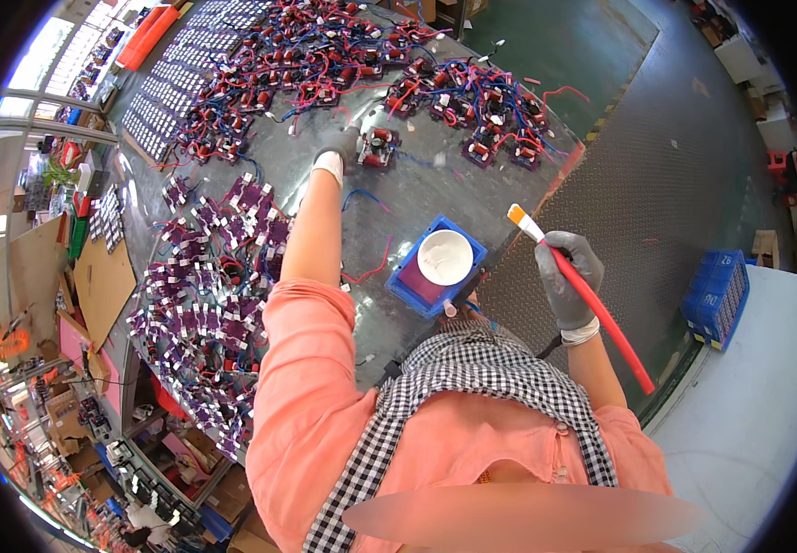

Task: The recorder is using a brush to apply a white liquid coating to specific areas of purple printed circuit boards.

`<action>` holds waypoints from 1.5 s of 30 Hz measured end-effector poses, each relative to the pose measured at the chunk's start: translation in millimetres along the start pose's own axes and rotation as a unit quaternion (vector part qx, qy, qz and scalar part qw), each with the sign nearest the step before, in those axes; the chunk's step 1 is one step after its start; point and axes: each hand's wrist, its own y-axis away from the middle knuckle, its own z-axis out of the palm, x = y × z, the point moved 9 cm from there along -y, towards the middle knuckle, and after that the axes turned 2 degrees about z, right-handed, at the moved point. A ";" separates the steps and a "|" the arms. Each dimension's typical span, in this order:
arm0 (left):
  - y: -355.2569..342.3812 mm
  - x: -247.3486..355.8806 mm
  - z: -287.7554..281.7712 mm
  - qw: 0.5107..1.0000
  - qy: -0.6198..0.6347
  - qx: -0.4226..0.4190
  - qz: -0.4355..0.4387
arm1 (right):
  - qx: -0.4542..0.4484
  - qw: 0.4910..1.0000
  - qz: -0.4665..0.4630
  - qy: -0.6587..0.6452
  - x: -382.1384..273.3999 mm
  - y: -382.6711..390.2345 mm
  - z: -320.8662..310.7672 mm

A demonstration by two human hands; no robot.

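My right hand (572, 276), in a grey glove, is wrapped round a paint brush (601, 318) with a long red handle. The brush's pale bristles point up and left, above the table's near edge. Reaching far across the metal table, my gloved left hand (341, 146) is closed at the left edge of a circuit board (378, 147) with red and dark parts; its fingertips are partly hidden. Between me and that board stands a white round tub (445, 257) with whitish content. It sits in a blue plastic bin (419, 281) at the table's near edge.
Wired boards with red and blue leads (274, 78) crowd the far side, with another cluster (490, 101) at far right. Purple boards (205, 313) cover the left. Loose wires (371, 267) lie nearby. Blue crates (716, 297) stand on the right beside a white surface (739, 387).
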 end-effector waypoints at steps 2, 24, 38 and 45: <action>33.2 34.7 -22.4 0.968 -0.010 0.228 0.099 | 0.013 0.999 0.049 0.020 13.4 5.6 -6.6; 236.4 47.7 -51.2 0.756 0.617 -0.175 0.129 | -0.345 0.877 -0.286 0.176 33.5 4.3 130.4; 374.4 27.2 -18.0 0.823 0.501 -0.251 0.096 | -0.280 0.895 0.019 -0.348 -74.4 -52.0 46.8; 417.0 87.5 -11.0 0.712 0.565 -0.399 0.121 | -0.274 0.916 -0.073 -0.285 -83.9 -54.8 25.8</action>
